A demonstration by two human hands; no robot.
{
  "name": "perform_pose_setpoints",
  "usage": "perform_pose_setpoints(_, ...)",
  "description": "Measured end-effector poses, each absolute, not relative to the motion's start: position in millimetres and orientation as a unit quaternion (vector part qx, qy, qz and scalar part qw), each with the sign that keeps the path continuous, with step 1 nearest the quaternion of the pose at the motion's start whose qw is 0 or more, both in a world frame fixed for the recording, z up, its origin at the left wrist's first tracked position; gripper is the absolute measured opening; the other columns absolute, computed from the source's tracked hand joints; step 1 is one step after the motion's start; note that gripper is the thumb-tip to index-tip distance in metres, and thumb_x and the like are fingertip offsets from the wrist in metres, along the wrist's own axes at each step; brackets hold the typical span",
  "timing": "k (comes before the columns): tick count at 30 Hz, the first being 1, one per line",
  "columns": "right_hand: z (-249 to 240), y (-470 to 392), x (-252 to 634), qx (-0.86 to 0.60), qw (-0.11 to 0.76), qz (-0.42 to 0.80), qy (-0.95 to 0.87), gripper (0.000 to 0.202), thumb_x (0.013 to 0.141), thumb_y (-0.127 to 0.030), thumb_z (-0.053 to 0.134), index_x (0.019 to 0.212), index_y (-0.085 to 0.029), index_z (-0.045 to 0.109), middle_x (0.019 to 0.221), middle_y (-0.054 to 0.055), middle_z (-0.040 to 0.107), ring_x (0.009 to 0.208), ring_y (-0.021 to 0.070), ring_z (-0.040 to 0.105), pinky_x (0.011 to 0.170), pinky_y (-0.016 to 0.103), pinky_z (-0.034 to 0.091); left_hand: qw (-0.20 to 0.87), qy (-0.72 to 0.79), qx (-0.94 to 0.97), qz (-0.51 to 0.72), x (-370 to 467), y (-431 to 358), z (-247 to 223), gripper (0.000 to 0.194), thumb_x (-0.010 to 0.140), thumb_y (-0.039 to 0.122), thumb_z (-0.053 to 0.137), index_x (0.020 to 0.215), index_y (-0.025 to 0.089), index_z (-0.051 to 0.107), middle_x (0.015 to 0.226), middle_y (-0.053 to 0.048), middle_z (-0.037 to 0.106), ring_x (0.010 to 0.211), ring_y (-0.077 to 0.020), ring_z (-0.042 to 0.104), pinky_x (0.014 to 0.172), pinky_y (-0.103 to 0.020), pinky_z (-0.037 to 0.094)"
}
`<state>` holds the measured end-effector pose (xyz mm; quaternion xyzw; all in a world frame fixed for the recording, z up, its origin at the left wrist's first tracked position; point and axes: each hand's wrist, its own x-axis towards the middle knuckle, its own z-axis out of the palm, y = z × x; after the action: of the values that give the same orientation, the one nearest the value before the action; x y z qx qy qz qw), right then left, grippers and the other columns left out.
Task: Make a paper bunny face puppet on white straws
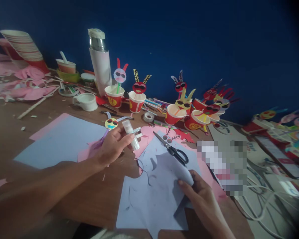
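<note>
In the head view, my left hand [113,144] is closed around a small clear-and-white tube that looks like a glue stick [131,134], tilted above the table. My right hand [201,194] pinches the curled right edge of a pale blue paper sheet [159,196] with cut-out edges. Black-handled scissors [174,152] lie partly open just beyond that sheet. Close behind my left fingers is a yellow paper face [111,123] with antennae and dark glasses. Pink paper scraps [149,132] and small cut-outs of glasses [167,139] lie near the scissors.
Red paper cups [114,101] holding paper-face figures line the back by a blue wall. A white bottle [99,66], a white mug [85,102] and a tape roll [149,117] stand there too. Blue sheets [62,142] lie left; cables [259,212] run at right.
</note>
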<state>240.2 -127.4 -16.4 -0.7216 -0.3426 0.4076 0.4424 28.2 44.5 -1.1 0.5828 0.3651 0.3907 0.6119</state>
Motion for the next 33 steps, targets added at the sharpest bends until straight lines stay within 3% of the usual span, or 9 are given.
perform_pose_setpoints(8, -25, -118, 246, -0.758, 0.312, 0.331, -0.468, 0.029, 0.078, -0.037, 0.054, 0.100, -0.020, 0.049, 0.063, -0.005, 0.049, 0.055, 0.0136, 0.046, 0.050, 0.024, 0.036, 0.618, 0.359, 0.585, 0.384, 30, 39, -1, 0.024, 0.076, 0.030, 0.060, 0.093, 0.015, 0.054, 0.079, -0.003, 0.067, 0.056, -0.0106, 0.060, 0.044, -0.018, 0.045)
perform_pose_setpoints(13, -15, -97, 249, -0.686, 0.305, 0.431, -0.501, 0.020, 0.079, -0.031, 0.053, 0.095, -0.020, 0.050, 0.065, -0.004, 0.050, 0.057, 0.0118, 0.048, 0.050, 0.022, 0.036, 0.616, 0.371, 0.588, 0.371, 29, 38, -2, 0.025, 0.077, 0.033, 0.059, 0.094, 0.016, 0.054, 0.074, -0.003, 0.067, 0.052, -0.0100, 0.059, 0.038, -0.016, 0.041)
perform_pose_setpoints(16, -6, -83, 250, -0.675, 0.279, 0.432, -0.530, 0.023, 0.078, -0.029, 0.054, 0.099, -0.019, 0.050, 0.065, -0.004, 0.051, 0.056, 0.0114, 0.049, 0.049, 0.021, 0.036, 0.606, 0.365, 0.597, 0.379, 30, 39, -1, 0.021, 0.077, 0.032, 0.058, 0.090, 0.016, 0.054, 0.074, -0.001, 0.066, 0.054, -0.0096, 0.059, 0.043, -0.017, 0.045)
perform_pose_setpoints(20, -4, -73, 248, -0.732, 0.179, 0.250, -0.608, 0.038, 0.076, -0.027, 0.055, 0.113, -0.021, 0.048, 0.062, -0.004, 0.054, 0.056, 0.0150, 0.053, 0.053, 0.026, 0.041, 0.610, 0.371, 0.595, 0.368, 30, 41, -3, 0.021, 0.078, 0.032, 0.058, 0.091, 0.017, 0.054, 0.066, 0.001, 0.062, 0.054, -0.0100, 0.058, 0.042, -0.016, 0.044)
perform_pose_setpoints(25, -16, -76, 243, -0.714, 0.147, 0.013, -0.684, 0.044, 0.080, -0.028, 0.054, 0.122, -0.018, 0.044, 0.099, 0.009, 0.061, 0.086, 0.0246, 0.059, 0.065, 0.036, 0.050, 0.628, 0.371, 0.593, 0.341, 28, 42, -7, 0.024, 0.078, 0.036, 0.059, 0.092, 0.018, 0.052, 0.072, 0.000, 0.063, 0.052, -0.0088, 0.056, 0.040, -0.016, 0.042)
perform_pose_setpoints(33, -23, -78, 244, -0.666, 0.110, -0.059, -0.735, 0.033, 0.079, -0.024, 0.057, 0.111, -0.016, 0.056, 0.124, 0.013, 0.052, 0.107, 0.0296, 0.050, 0.080, 0.042, 0.049, 0.633, 0.358, 0.609, 0.317, 35, 39, -4, 0.027, 0.078, 0.034, 0.059, 0.095, 0.016, 0.051, 0.076, -0.001, 0.061, 0.059, -0.0117, 0.059, 0.051, -0.022, 0.050)
